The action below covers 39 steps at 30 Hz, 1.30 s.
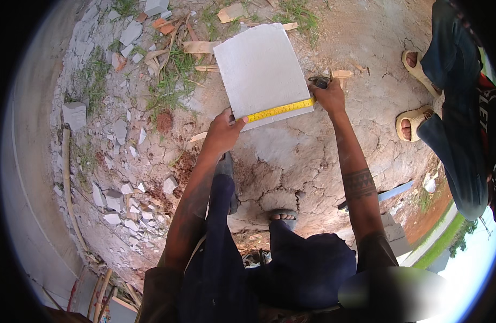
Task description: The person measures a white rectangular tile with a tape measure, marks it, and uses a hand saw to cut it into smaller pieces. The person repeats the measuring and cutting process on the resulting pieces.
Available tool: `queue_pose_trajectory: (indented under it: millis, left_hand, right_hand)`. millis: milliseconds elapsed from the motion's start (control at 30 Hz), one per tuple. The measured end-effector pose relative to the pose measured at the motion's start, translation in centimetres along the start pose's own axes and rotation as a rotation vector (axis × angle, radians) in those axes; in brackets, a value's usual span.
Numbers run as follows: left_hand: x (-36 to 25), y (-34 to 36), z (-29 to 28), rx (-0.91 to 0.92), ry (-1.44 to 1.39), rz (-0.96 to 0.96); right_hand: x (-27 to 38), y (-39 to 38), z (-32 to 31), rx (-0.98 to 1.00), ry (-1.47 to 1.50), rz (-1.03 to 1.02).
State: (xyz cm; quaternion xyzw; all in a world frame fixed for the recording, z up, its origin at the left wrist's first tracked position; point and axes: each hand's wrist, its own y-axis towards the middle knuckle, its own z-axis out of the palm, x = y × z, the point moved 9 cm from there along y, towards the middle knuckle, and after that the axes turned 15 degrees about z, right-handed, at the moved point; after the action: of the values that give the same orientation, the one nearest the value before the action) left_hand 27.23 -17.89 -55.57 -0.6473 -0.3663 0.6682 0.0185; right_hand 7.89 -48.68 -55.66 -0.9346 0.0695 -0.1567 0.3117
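Yellow tape (pixel 280 111), stretched straight across the near end of the white slab (pixel 261 64), which lies on the cracked ground (pixel 318 156) ahead of the feet! Its long axis runs left to right, rising slightly rightward, crosswise to the slab's longer sides. Left hand (pixel 222 133): fingers pinching the tape's end at the slab's left edge. Right hand (pixel 332 98): fingers clasped around a partly hidden dark case (pixel 320 82) just beyond the right edge. Neither hand's nearer; they've an end each, the slab reaching away beyond.
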Motion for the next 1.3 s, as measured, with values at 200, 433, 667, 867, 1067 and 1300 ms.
queue_pose_trajectory:
  millis: [200,433,667,867,1067,1300]
  left_hand:
    - [-1.8,-0.4,-2.3,-0.041,0.138,-0.153]
    - [-1.2,0.3,-2.6,-0.026,0.218,-0.093]
    - [-10.3,2.0,-7.5,-0.129,0.533,0.036]
    - [-4.7,13.0,-15.1,-0.194,0.459,0.148]
    - [-6.3,17.6,-14.2,-0.17,0.514,0.05]
    - [-7.5,18.9,-12.6,-0.149,0.848,0.106]
  right_hand:
    - [-0.4,2.4,-0.7,-0.087,0.113,-0.08]
    - [-3.3,3.4,-4.4,-0.143,0.163,-0.038]
    - [5.1,0.6,-9.8,-0.217,0.046,-0.21]
    - [17.7,3.6,-6.6,-0.188,-0.042,-0.344]
    - [17.6,8.3,-5.0,-0.33,-0.066,-0.322]
    - [18.5,10.5,-4.4,-0.324,-0.05,-0.403]
